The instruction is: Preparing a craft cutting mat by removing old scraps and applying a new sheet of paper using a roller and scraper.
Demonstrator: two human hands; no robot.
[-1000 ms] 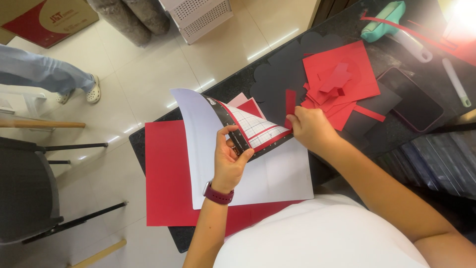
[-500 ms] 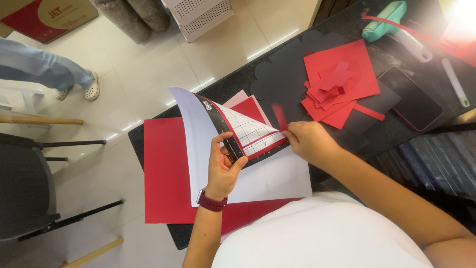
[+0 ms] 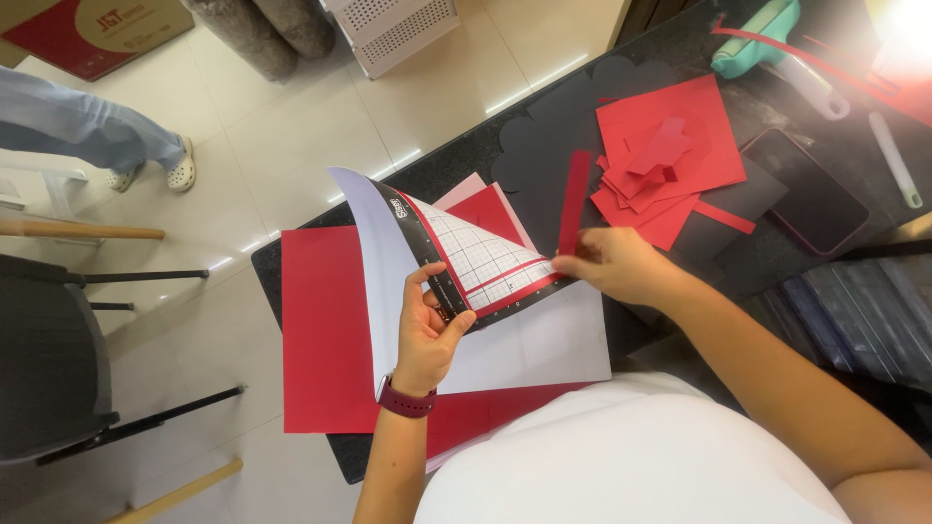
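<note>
Red-and-tan box (image 3: 92,29) top-left — dark phone (image 3: 806,189) right.

White top, maroon wristband (image 3: 406,399) (left wrist)

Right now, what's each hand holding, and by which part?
Left hand grips the bent-up cutting mat by its black edge. Right hand pinches the red paper strip at its lower end.

A dark smartphone with a reddish case (image 3: 809,191) lies on the black stone counter (image 3: 544,116), just beside a loose pile of red paper squares and offcuts (image 3: 670,160). A teal-handled tool (image 3: 752,44) rests at the counter's far edge. On the pale tiled floor (image 3: 291,116) stand a white perforated plastic basket (image 3: 393,29) and a black metal-framed chair (image 3: 58,359).
</note>
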